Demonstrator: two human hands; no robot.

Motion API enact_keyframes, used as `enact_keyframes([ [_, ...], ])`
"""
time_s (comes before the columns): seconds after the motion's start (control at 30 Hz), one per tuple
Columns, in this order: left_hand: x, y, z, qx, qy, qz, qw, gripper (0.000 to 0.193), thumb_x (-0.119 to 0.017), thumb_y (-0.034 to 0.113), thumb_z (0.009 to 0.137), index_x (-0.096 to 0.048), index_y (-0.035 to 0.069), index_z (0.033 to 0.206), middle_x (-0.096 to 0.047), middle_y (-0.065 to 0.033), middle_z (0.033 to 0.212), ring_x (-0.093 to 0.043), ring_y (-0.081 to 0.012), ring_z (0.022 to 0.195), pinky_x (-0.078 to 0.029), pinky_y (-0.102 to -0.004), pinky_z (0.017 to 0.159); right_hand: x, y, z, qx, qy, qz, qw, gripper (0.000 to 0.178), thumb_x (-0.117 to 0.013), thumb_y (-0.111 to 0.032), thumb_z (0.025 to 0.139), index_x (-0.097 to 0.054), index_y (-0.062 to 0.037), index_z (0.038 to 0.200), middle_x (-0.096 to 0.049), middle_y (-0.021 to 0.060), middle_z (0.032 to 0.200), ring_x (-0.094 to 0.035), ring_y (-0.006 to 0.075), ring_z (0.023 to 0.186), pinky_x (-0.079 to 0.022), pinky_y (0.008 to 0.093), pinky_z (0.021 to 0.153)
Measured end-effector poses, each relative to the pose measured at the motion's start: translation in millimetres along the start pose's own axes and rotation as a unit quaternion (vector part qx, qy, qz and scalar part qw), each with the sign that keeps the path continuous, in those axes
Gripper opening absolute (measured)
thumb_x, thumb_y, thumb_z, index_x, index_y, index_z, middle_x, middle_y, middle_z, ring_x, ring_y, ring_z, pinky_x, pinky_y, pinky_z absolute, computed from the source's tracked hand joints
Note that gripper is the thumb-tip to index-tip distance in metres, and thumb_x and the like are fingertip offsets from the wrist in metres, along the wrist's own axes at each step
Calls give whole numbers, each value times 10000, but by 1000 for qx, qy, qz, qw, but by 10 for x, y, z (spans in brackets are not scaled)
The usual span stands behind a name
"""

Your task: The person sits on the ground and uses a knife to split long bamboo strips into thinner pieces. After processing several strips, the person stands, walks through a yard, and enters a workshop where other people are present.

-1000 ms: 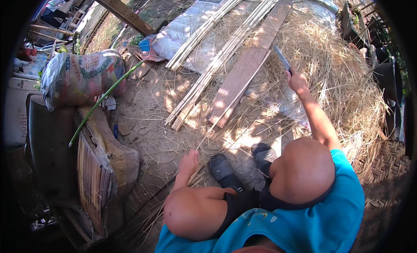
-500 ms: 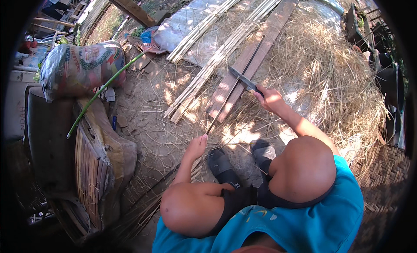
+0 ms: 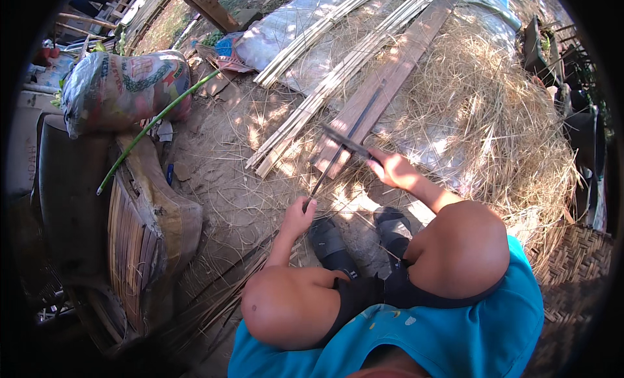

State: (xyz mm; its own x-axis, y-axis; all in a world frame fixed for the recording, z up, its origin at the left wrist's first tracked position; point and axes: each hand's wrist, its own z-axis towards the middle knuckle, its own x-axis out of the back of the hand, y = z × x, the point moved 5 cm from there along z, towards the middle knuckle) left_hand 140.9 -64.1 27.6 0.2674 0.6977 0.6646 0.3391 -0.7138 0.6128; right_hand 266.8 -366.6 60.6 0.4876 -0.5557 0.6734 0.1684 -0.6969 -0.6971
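Note:
A long, thin dark strip (image 3: 365, 113) lies lengthwise along a brown wooden plank (image 3: 408, 65) on the ground in front of me. Its near end runs past the plank's edge into my left hand (image 3: 298, 217), whose fingers are closed round it. My right hand (image 3: 395, 169) grips the handle of a knife (image 3: 343, 139). The blade lies across the strip close to the plank's near end. Whether its edge touches the strip I cannot make out.
Pale split sticks (image 3: 338, 74) lie left of the plank, and a heap of dry shavings (image 3: 494, 112) spreads to its right. At the left, a green stalk (image 3: 151, 126) leans across a stuffed sack (image 3: 123, 89) and a worn wooden block (image 3: 172, 219). A woven mat (image 3: 578, 267) lies at the right.
The knife and my right hand have come nearer along the plank, toward my left hand. The strip's far end also sits nearer, and my left hand has shifted only slightly.

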Motion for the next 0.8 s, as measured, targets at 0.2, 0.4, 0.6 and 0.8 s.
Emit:
enact_keyframes([
  [0.2, -40, 57, 225, -86, 22, 164, 982, 430, -391, 353, 1056, -581, -30, 1017, -670, -316, 861, -646, -528, 860, -495, -610, 790, -325, -203, -77, 45, -69, -117, 990, 480, -551, -487, 1001, -526, -220, 1399, -695, 227, 1008, -700, 420, 894, -579, 489, 754],
  [0.4, 76, -194, -136, -39, -2, 149, 988, 424, -376, 346, 1066, -598, -5, 985, -665, -312, 859, -640, -526, 862, -496, -595, 786, 1514, 1460, 354, -229, 214, -82, 946, 411, -454, -429, 1055, -585, -84, 1236, -708, 189, 787, -705, 411, 769, -549, 539, 712],
  [0.6, -62, 34, 280, -76, -41, -39, 995, 457, -393, 354, 1075, -611, -2, 889, -644, -242, 788, -622, -457, 763, -478, -509, 709, -16, -1, -32, 48, -28, -107, 993, 395, -535, -434, 1021, -543, -182, 1325, -690, 189, 791, -699, 408, 755, -578, 526, 712],
  [0.8, 172, -685, -274, 46, -127, -144, 980, 399, -432, 347, 1087, -587, 41, 884, -555, -72, 664, -548, -192, 599, -439, -358, 577, 1001, 1176, 501, -140, 225, -72, 962, 423, -460, -466, 1045, -567, -133, 1281, -681, 232, 767, -690, 442, 757, -557, 546, 712],
])
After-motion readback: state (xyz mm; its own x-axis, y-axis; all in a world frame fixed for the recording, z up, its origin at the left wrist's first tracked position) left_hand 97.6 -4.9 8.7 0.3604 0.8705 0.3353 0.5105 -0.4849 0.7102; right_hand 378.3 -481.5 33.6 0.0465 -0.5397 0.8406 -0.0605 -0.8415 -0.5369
